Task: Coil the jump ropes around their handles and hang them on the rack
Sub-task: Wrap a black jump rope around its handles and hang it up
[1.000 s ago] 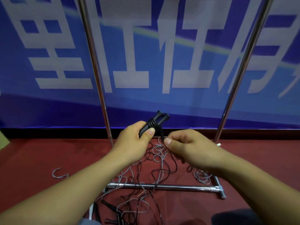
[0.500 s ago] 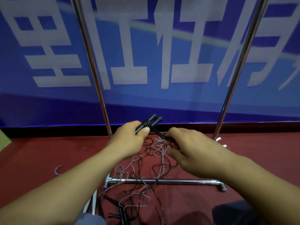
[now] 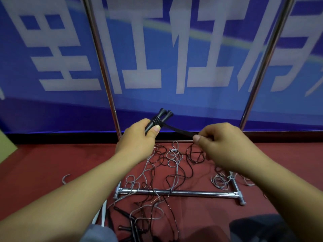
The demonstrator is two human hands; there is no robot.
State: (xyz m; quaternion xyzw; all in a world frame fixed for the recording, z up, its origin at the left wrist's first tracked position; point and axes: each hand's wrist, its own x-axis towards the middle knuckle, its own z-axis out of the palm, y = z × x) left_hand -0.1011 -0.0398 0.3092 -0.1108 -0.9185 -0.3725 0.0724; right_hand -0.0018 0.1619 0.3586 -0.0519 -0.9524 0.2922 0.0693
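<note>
My left hand (image 3: 139,137) grips two black jump rope handles (image 3: 161,117) held side by side, tips pointing up and away. A few turns of black rope are wound round them just above my thumb. From those turns the black rope (image 3: 181,132) runs taut to the right into my right hand (image 3: 225,145), which pinches it between thumb and fingers. The rest of that rope hangs down into a tangle on the floor. The chrome rack stands behind my hands, with its left upright (image 3: 103,67) and right upright (image 3: 262,67) rising out of view.
Tangled grey and black ropes (image 3: 167,165) lie on the red carpet over the rack's base bar (image 3: 183,193). More black handles (image 3: 132,224) lie near the bottom edge. A grey hook (image 3: 65,178) lies at left. A blue banner (image 3: 157,58) hangs behind.
My right hand has pulled the rope out to the right, from close beside the handles to a taut stretch. The left hand with the handles has risen slightly.
</note>
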